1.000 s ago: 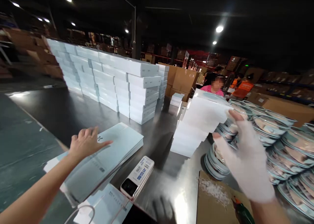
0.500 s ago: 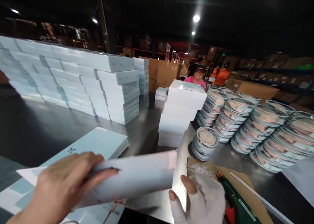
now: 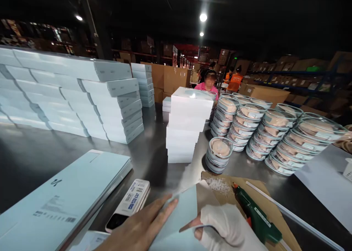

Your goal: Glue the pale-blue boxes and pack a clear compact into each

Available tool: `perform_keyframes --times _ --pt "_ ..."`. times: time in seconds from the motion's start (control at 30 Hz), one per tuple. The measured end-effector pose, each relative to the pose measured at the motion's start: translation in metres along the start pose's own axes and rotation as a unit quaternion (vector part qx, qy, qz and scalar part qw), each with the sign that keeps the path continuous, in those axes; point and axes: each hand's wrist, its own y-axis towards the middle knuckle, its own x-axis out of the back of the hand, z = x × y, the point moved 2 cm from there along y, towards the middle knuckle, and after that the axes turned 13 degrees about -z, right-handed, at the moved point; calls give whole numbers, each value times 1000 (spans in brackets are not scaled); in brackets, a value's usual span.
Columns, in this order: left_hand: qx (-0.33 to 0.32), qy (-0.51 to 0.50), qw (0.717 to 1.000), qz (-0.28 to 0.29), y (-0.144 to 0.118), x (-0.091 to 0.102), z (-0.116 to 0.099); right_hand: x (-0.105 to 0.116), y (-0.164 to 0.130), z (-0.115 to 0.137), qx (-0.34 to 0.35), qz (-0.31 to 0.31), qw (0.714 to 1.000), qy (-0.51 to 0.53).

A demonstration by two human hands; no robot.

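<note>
At the bottom centre both my hands hold a flat pale-blue carton blank (image 3: 183, 212). My bare left hand (image 3: 141, 229) presses its fingers on the blank's left side. My right hand (image 3: 225, 229), in a white glove, grips the blank's lower right edge with the thumb underneath. The blank hovers over a brown cardboard sheet (image 3: 277, 221) on which a green glue gun (image 3: 254, 218) lies, right beside my right hand. A white scanner-like device (image 3: 129, 204) lies just left of my left hand.
A stack of flat pale-blue cartons (image 3: 63, 196) lies at the left. White boxes (image 3: 187, 124) stand stacked in the middle, with long rows of them (image 3: 82, 97) behind. Stacks of round lidded containers (image 3: 275, 133) fill the right. A person in pink (image 3: 207, 86) works across the steel table (image 3: 154, 152).
The carton blank, held rolled across my front half a second ago, now lies flatter and closer at bottom centre. The camera has swung right and down. One second ago both hands were empty and raised.
</note>
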Motion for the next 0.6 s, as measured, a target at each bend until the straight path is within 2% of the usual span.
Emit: perform_keyframes --times 0.07,0.1,0.17,0.23,0.3,0.4,0.47,0.53,0.6 --pt "47 -47 997 30 4 1 4 5 3 -3 21 -49 998 -13" --pt "80 -68 994 24 7 1 11 8 6 -6 33 -83 996 -19" --pt "154 -129 979 -34 12 -2 28 15 12 -13 42 -169 985 -15" --pt "207 -209 950 -108 18 -11 45 14 16 -23 15 -214 977 6" --pt "229 -268 924 -147 25 -25 56 3 17 -33 -11 -189 982 14" --pt "217 -306 914 -157 35 -41 57 -25 10 -43 17 -126 992 0" --pt "187 -323 910 -180 41 -44 50 -40 4 -48 15 -142 989 30" --pt "170 -319 905 -226 46 -43 42 -49 -1 -48 -31 -173 980 92" --pt "185 -298 900 -260 49 -42 34 -54 -5 -41 -92 -193 965 153"
